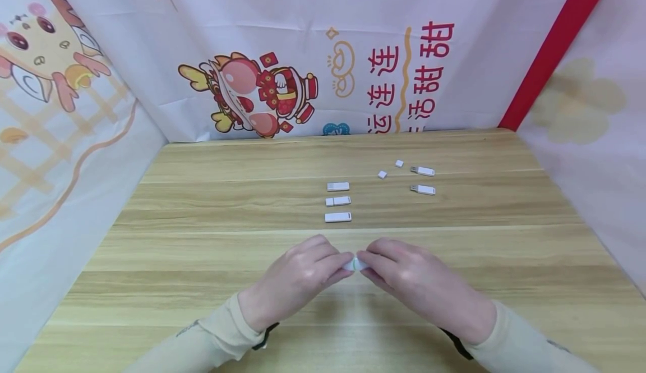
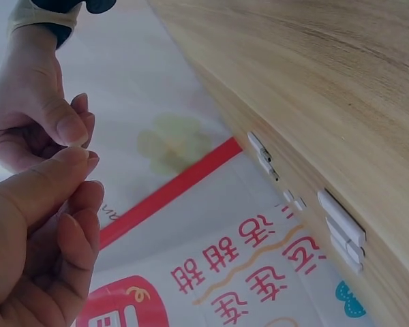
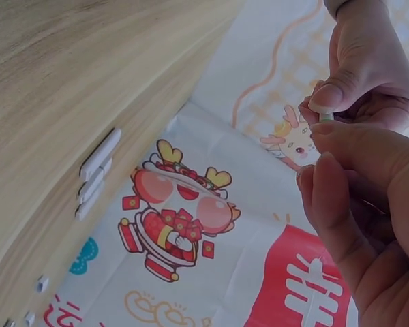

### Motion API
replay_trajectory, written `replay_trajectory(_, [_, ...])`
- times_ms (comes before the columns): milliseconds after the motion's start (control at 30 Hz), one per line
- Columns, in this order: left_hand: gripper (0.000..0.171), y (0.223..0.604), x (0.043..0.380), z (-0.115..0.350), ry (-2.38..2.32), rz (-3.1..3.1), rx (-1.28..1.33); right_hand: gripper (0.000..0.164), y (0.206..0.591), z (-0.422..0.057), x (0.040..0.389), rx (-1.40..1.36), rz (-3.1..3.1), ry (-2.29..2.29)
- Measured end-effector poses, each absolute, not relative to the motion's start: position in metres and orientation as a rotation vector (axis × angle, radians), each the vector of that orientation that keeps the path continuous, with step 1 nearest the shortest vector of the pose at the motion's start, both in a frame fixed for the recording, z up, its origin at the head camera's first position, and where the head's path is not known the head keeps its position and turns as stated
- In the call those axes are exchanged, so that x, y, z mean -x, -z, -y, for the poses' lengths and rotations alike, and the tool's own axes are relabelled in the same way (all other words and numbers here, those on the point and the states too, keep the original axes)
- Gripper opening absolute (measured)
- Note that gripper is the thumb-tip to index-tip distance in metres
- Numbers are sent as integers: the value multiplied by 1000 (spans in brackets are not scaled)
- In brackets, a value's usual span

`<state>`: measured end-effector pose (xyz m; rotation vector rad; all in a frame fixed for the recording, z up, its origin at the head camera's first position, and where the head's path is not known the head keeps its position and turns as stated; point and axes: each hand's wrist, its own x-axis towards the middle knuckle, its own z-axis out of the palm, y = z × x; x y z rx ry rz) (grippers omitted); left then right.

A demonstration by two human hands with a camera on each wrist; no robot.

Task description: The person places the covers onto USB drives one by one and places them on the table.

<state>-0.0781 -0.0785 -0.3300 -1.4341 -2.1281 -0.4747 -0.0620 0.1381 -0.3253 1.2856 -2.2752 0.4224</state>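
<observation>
A small white USB stick (image 1: 355, 263) is pinched end to end between both hands over the front of the table, mostly covered by fingertips. My left hand (image 1: 303, 276) grips its left end between thumb and fingers. The right hand (image 1: 416, 277) pinches the right end the same way. A narrow seam shows between the two sets of fingertips. In the right wrist view a pale bit of the stick (image 3: 326, 117) peeks out between the thumbs. Beyond the hands, three white USB sticks lie in a column, the nearest one (image 1: 338, 217) just past the fingers.
Farther right lie two uncapped USB sticks, one (image 1: 425, 171) behind the other (image 1: 425, 190), metal plugs pointing left. Two small white caps (image 1: 382, 174) (image 1: 399, 164) sit left of them. A printed cloth (image 1: 303, 25) hangs behind the wooden table (image 1: 202, 205) and along its sides.
</observation>
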Motion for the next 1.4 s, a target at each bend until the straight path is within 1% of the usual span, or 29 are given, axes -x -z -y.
replay_trajectory(200, [20,333,78,79,431,2177,1461,31,328,-133,62,-1302,2251,-384])
replay_trajectory(367, [20,336,81,80,388,2151,1461,29,332,-131,64,-1298,2293,-437])
replay_trajectory(500, [18,341,84,81,408,2207,1467,24,337,-130,68,-1311,2339,-504])
replay_trajectory(600, [16,345,87,81,451,2291,1462,17,342,-130,73,-1318,2401,-551])
replay_trajectory(767, [15,353,97,81,494,2464,1409,9,352,-129,84,-1303,2531,-595])
replay_trajectory(967, [14,362,115,80,489,2615,1351,14,361,-126,101,-1281,2651,-589])
replay_trajectory(1133, [14,368,130,79,495,2689,1314,14,365,-123,117,-1302,2688,-593])
replay_trajectory(1400, [9,373,152,78,472,2845,1246,16,372,-113,140,-1273,2800,-599])
